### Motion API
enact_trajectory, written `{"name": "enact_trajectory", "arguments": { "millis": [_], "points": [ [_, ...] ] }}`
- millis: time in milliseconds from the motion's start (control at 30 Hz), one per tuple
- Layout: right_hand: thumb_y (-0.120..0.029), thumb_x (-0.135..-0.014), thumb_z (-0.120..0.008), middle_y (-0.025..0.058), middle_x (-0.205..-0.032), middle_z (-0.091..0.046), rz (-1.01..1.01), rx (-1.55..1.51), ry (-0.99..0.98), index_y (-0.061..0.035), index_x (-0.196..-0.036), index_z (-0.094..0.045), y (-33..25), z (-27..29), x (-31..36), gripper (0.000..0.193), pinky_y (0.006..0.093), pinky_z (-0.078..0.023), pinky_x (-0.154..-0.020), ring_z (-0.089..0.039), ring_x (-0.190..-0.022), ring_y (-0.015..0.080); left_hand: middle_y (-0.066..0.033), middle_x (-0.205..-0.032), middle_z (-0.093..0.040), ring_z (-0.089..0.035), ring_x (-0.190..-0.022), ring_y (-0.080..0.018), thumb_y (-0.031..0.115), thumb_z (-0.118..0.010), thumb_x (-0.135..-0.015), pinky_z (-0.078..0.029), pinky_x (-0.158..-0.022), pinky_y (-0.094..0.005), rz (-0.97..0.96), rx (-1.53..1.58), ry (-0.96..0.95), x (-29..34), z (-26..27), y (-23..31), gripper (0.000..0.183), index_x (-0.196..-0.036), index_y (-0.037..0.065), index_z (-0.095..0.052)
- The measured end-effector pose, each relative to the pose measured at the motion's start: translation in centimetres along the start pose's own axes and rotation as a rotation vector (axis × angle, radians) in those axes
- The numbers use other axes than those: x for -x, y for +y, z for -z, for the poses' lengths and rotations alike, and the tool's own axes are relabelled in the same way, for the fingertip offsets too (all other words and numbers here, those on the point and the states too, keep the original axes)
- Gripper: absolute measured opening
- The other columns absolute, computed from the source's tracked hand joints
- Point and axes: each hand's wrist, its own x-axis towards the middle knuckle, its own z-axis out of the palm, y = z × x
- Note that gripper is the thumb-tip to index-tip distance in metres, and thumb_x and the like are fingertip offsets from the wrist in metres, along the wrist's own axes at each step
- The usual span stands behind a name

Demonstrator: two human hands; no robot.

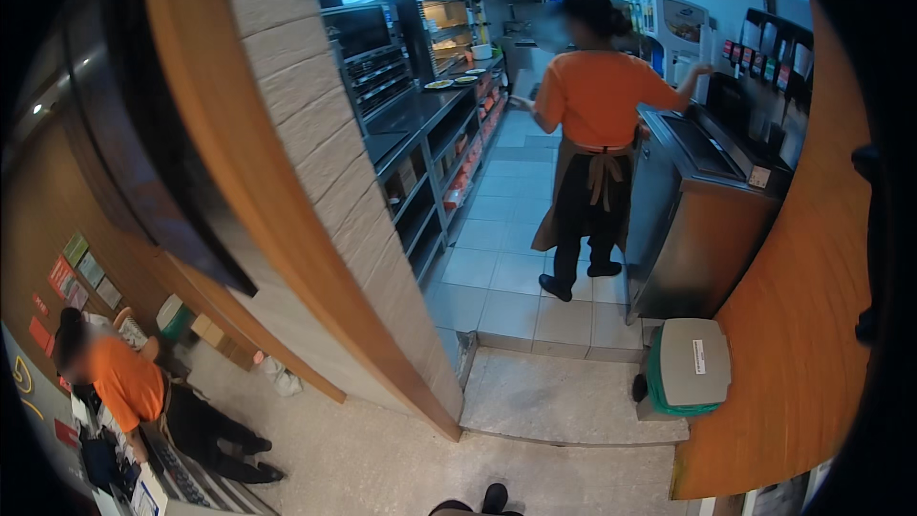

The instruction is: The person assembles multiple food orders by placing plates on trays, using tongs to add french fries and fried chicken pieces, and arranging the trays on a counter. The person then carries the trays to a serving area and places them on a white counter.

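Observation:
Neither my left hand nor my right hand shows in the head view. At the lower edge a dark shoe (494, 497) of mine stands on the floor before a low step (544, 397). Ahead, a co-worker (597, 100) in an orange shirt, brown apron and dark cap walks on the tiles, back turned to me. That person's right arm reaches toward the drink dispenser (769, 62) above a steel counter (697, 220). Another co-worker (129, 377) in orange leans over a counter at the lower left.
A grey bin (695, 363) with a green liner stands by the step at the right. Shelving (425, 172) with several plates (439, 84) on top lines the left of the passage. A wood-trimmed wall (296, 162) divides the two areas. Cardboard boxes (222, 339) sit farther left.

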Motion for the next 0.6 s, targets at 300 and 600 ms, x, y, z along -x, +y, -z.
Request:
{"name": "enact_trajectory", "arguments": {
  "millis": [300, 600],
  "points": [
    [-0.026, -0.08, -0.071, 0.0121, -0.085, -0.074, 0.511, 0.027, 0.151, -0.0073, -0.104, -0.071, -28.9, 4.3, -6.0, 0.031, 0.0357, -0.057, -0.071, -0.071, -0.077, 0.0231, -0.004, -0.093, -0.069, -0.065, -0.086, -0.0152, 0.026, -0.064, -0.09, -0.05, -0.074, -0.035, -0.611, -0.017, -0.472, -1.6, -13.5, 47.8, 0.041, -0.128, 0.012, -0.061],
    [-0.024, -0.1, -0.047, 0.0085, -0.117, -0.068, 0.279, 0.011, -0.47, -0.0068, -0.13, -0.061, -51.1, 5.9, -17.0, 0.038, 0.0361, -0.052, -0.087, -0.066, -0.103, 0.024, -0.0034, -0.125, -0.067, -0.053, -0.127, -0.0178, 0.064, -0.045, -0.096, -0.036, -0.102, -0.0527, -0.224, -0.271, -0.667, -3.7, -14.2, 72.9, 0.063, -0.132, 0.015, -0.061]
  ]
}}
